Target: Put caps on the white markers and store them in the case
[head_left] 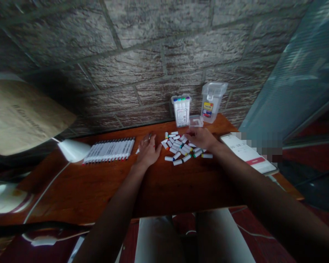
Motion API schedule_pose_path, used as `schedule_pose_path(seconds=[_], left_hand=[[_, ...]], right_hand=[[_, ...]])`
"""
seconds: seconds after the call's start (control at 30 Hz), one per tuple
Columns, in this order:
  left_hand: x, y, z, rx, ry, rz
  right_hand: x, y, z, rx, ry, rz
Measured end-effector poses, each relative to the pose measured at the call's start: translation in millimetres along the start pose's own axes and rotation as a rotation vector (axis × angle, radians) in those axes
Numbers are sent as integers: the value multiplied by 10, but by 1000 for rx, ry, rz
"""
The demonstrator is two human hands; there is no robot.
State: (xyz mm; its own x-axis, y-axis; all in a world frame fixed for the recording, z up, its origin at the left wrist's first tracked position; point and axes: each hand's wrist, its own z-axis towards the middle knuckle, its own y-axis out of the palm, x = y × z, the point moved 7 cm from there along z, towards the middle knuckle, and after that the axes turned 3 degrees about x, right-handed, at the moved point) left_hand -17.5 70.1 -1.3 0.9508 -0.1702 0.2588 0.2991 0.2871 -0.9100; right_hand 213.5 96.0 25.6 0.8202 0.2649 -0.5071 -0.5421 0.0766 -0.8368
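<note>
My left hand [149,152] lies on the table, fingers spread, left of a loose pile of white marker caps [186,148] with coloured ends. A small white piece [137,150] shows beside its outer edge. Over the pile's upper right part, my right hand [202,138] has its fingers bent together, with a white marker cap [184,138] at the fingertips. Further left, capless white markers [109,150] lie side by side in a row. Behind the pile stands a clear case of markers [182,111] with blue, green and purple tops.
An empty clear case [210,104] stands against the stone wall [142,73], near a clear lid [196,121]. A phone [248,153] lies right of my arm. At left are a white lamp-like object [74,150], a cable [48,190] and a brown paper bag [24,113].
</note>
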Motion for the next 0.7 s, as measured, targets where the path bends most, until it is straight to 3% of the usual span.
schedule_pose_path(seconds=[0.3,0.43,0.7], left_hand=[[-42,-3,38,77,30,-100],[-175,-70,75,85,-73,-12],[-183,-183,47,109,-54,104]], right_hand=[[2,-8,-9,24,1,20],[9,4,-2,11,-1,-11],[0,-4,-8,-5,13,-13]])
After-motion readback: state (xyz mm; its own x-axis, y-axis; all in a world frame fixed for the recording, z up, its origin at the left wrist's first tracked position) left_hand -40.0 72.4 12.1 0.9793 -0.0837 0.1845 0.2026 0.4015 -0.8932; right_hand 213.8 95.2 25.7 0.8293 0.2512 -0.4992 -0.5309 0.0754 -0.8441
